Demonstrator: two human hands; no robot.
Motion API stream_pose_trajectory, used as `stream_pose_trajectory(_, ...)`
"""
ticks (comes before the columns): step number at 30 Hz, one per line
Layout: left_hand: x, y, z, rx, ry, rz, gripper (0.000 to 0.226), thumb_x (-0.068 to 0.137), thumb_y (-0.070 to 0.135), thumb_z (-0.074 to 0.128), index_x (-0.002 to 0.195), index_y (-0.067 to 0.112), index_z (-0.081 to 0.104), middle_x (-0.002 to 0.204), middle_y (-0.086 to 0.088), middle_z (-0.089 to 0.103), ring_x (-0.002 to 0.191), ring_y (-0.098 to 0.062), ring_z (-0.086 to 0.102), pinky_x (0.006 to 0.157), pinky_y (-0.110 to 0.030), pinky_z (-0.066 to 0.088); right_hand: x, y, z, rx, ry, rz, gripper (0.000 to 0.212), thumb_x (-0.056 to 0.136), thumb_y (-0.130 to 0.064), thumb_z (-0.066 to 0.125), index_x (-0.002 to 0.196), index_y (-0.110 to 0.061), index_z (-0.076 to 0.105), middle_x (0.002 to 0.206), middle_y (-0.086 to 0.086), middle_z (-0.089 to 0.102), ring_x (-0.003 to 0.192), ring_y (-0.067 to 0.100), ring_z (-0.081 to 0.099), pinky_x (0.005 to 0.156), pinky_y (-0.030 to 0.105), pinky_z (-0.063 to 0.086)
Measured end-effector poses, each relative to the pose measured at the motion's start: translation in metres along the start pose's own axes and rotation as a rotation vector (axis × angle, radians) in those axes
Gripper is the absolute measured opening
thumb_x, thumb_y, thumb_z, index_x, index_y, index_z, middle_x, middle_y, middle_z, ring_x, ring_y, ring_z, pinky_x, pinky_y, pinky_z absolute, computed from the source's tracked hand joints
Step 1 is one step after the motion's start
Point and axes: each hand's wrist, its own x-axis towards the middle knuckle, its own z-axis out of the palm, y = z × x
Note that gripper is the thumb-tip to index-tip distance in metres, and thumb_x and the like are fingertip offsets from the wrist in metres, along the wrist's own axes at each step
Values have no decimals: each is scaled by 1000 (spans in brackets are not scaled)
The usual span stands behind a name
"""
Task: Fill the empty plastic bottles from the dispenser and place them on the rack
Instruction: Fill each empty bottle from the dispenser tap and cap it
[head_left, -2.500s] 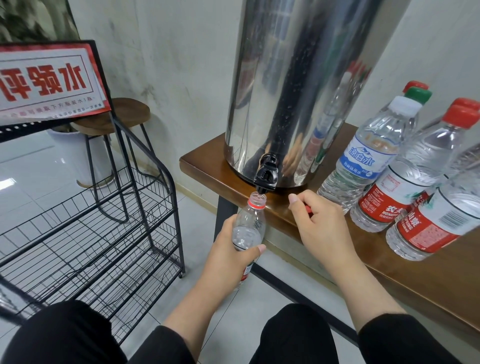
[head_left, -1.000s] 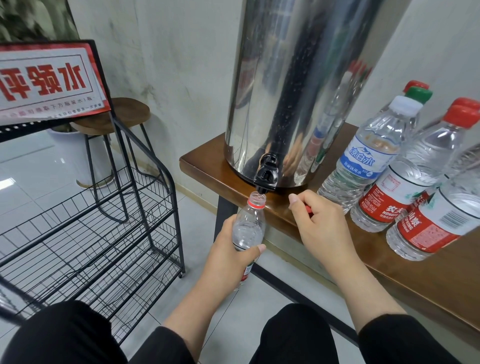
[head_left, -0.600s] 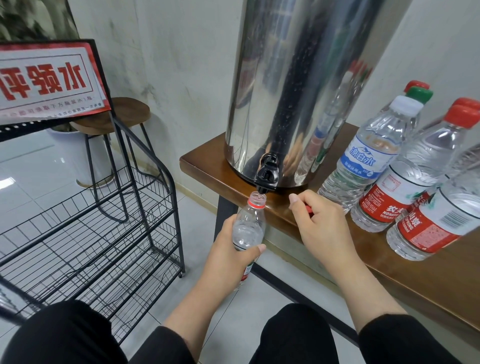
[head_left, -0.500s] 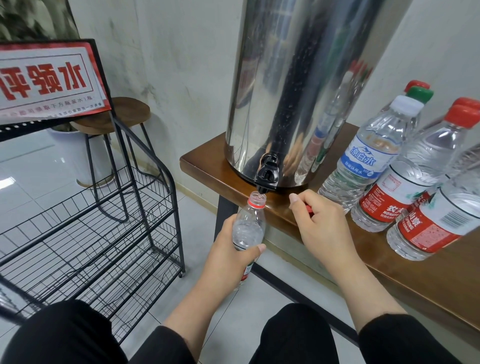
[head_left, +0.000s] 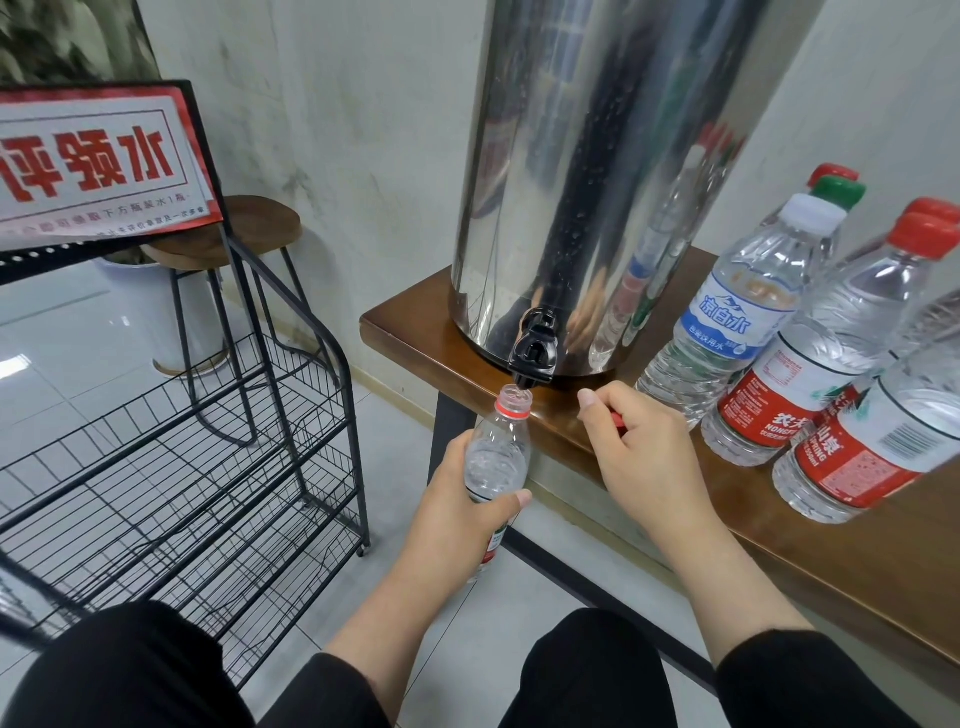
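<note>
The left hand (head_left: 457, 512) is gripping a ribbed clear plastic bottle (head_left: 498, 457), its open mouth sitting under the steel dispenser (head_left: 613, 171)'s black tap (head_left: 534, 354). At three o'clock of the bottle, the right hand (head_left: 641, 457) is curling around a red cap (head_left: 618, 419)

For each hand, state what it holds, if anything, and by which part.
The left hand grips the open bottle around its body, under the tap. The right hand curls round a small red object, probably the cap.

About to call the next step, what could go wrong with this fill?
1. The bottle mouth sits just under the black tap, held only by the left hand; a small drift could spill water on the floor.
2. The right hand holds a red cap off the bottle; overfilling may wet the grip.
</note>
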Motion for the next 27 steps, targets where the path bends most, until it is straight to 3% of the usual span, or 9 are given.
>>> stream_pose_trajectory(15, 0, 1, 0, 14, -6, 4, 64, 88, 29, 80, 131, 51, 38, 122, 20, 61, 110, 0, 60, 74, -5, 42, 0, 0, 0, -1, 4, -11, 32, 103, -33, 51, 81, -13, 63, 66, -5, 56, 74, 12, 55, 59, 23, 38)
stream_pose_trajectory(27, 2, -3, 0, 3, -3, 10, 68, 87, 29, 81, 140, 43, 41, 126, 15, 62, 114, -7, 61, 78, -10, 45, 0, 0, 1, -14, -4, 3, 31, 104, -33, 51, 82, -16, 64, 67, -6, 58, 78, 9, 57, 60, 22, 39)
